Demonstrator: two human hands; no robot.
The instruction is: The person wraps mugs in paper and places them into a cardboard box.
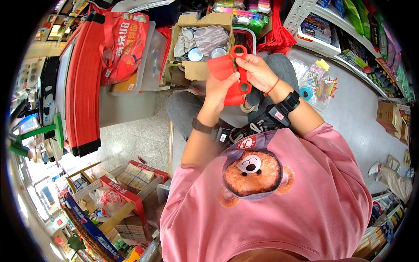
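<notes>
My left hand (217,86) grips a red plastic sheet-like piece (221,67), which looks thin and slightly see-through, with its fingers largely hidden behind it. My right hand (257,70) holds a red plastic part with ring-shaped ends (239,51) between thumb and fingers, close against the sheet-like piece. Whether the two red parts are joined I cannot tell. Just beyond my hands stands an open cardboard box (198,71) with crumpled paper (209,37) and white round containers (195,54) inside.
Left of my knees, a red bag (126,46) lies on a clear plastic bin (147,59). A clear tray (322,106) with packaged items and blue tape (306,93) sits at right, below stocked shelves (356,62). Another person's legs (394,181) show far right.
</notes>
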